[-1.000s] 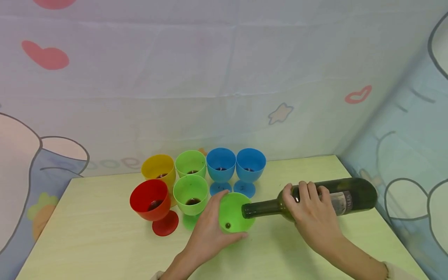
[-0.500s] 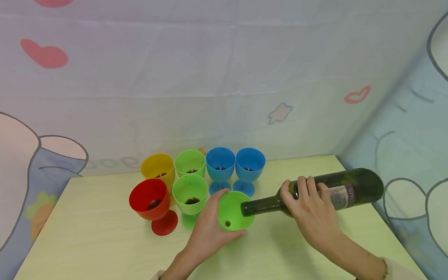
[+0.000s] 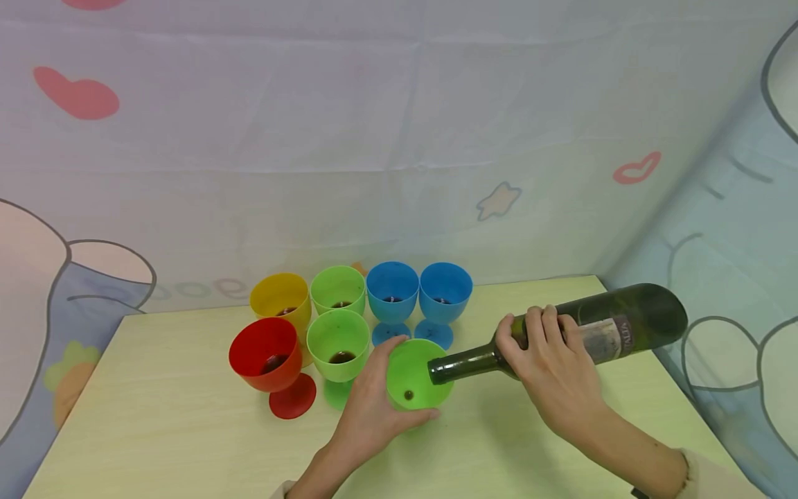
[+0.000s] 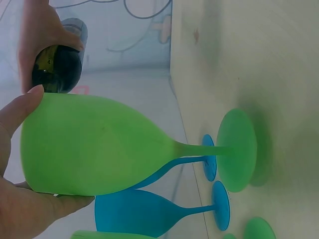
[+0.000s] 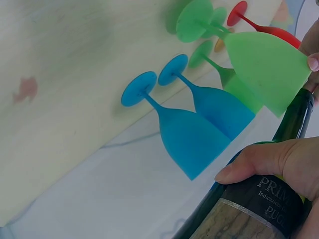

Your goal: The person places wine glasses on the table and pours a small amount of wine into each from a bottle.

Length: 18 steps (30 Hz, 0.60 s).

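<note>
My left hand (image 3: 374,409) grips the bowl of a light green goblet (image 3: 411,384), thumb on the near side and fingers on the far side. A small dark spot of liquid shows at the bottom of that bowl. My right hand (image 3: 555,371) holds a dark green wine bottle (image 3: 648,312) around its body by the shoulder. The bottle is tilted, base raised to the right, with its mouth over the goblet's rim. In the left wrist view the goblet's round foot (image 4: 237,149) is close over the table. The right wrist view shows the bottle's printed label (image 5: 249,214).
Left of and behind the held goblet stand a red goblet (image 3: 264,346), a yellow one (image 3: 280,291), two green ones including a nearer one (image 3: 339,339), and two blue ones (image 3: 393,284), each with some dark liquid. A printed cloth (image 3: 374,125) hangs behind the pale table (image 3: 174,416).
My right hand has raised the bottle's base, so the bottle tilts more steeply, its mouth staying over the green goblet. My left hand and the other goblets have hardly moved.
</note>
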Motion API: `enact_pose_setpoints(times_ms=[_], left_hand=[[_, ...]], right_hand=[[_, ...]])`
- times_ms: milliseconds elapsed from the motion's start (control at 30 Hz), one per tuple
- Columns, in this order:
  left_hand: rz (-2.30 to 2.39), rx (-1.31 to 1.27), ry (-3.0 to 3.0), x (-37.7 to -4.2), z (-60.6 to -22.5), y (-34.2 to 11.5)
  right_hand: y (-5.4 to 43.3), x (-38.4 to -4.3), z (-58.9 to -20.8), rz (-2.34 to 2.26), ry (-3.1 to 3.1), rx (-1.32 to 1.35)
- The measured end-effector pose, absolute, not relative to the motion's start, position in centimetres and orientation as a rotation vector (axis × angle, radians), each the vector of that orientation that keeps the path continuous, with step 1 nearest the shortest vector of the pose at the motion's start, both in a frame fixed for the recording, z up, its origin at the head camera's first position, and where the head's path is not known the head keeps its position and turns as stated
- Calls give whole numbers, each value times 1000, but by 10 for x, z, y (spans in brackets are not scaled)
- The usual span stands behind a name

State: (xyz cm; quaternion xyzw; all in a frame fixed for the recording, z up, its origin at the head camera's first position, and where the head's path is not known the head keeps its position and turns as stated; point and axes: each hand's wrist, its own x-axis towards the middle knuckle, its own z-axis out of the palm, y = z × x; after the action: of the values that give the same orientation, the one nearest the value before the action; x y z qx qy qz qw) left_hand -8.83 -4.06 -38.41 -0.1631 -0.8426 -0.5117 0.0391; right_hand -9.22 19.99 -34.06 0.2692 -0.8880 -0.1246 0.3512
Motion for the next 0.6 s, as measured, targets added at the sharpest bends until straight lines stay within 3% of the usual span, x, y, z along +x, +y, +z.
enact_pose_setpoints(times_ms=[600], left_hand=[[-1572, -499, -2538, -88, -388, -41]], right_hand=[[204, -91, -330, -448, -2343, 697]])
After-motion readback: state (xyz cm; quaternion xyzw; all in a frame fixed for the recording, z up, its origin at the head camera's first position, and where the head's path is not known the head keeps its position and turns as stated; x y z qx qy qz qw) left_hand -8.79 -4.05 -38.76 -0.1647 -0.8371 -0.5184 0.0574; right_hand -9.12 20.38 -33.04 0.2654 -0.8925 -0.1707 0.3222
